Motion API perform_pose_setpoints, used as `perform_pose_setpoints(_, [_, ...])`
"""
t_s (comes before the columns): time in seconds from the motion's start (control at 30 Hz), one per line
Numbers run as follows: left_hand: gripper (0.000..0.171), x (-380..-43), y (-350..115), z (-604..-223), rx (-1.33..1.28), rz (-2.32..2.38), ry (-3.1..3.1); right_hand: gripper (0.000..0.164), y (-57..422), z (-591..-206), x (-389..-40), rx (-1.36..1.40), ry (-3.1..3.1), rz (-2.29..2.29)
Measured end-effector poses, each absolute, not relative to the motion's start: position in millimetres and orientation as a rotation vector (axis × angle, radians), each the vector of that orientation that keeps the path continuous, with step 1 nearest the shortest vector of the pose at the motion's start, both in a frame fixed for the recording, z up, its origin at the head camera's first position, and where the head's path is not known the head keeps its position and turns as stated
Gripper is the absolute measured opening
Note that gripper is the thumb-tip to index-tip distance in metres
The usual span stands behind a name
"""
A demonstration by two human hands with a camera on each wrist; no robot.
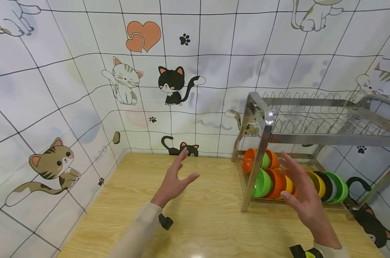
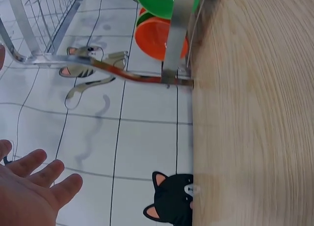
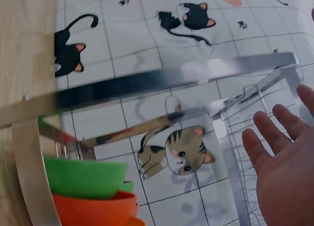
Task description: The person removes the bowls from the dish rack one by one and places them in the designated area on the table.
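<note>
Both hands hover over the wooden table, palms facing each other, holding nothing. My left hand [image 1: 173, 179] is left of the dish rack, its fingers extended and thumb apart; in the left wrist view its fingertips [image 2: 68, 186] show at the lower left. In front of the rack's lower shelf, my right hand [image 1: 306, 200] is raised with fingers spread, overlapping some bowls; the right wrist view shows that hand [image 3: 289, 172] at the right edge. Nearest to it are a green bowl [image 1: 262, 183] and an orange bowl [image 1: 276, 184] standing on edge in a row.
A two-tier metal dish rack [image 1: 260, 143] stands at the right, its upper tier a wire grid. Further along the lower row are a black bowl [image 1: 327, 186] and another green bowl [image 1: 340, 187]. Cat-patterned tiled walls [image 1: 214, 71] border the light wooden table [image 1: 195, 222] behind and at left.
</note>
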State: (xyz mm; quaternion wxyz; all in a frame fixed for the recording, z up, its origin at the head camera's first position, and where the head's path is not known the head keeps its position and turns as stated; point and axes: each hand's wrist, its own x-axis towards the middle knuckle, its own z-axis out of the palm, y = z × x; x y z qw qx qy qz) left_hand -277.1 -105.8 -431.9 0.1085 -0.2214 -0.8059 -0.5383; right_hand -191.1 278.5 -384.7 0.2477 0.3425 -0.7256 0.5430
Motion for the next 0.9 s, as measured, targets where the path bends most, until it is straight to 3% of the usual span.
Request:
perform_pose_setpoints(0.23, [0.090,-272.8,-77.9,-426.7,-0.744,-1.625,-2.330,0.093,293.2,-392.4,-201.8,0.657,-2.300,1.224])
perform_pose_setpoints(0.53, [0.085,-269.6,-38.7,-426.3,-0.817,-1.605,-2.311,0.090,299.7,-405.6,-219.1,0.531,-2.517,1.020])
perform_pose_setpoints(0.9, [0.079,-266.8,4.4,-420.9,-0.912,-1.618,-2.271,0.081,309.8,-418.8,-239.7,0.640,-2.573,0.668])
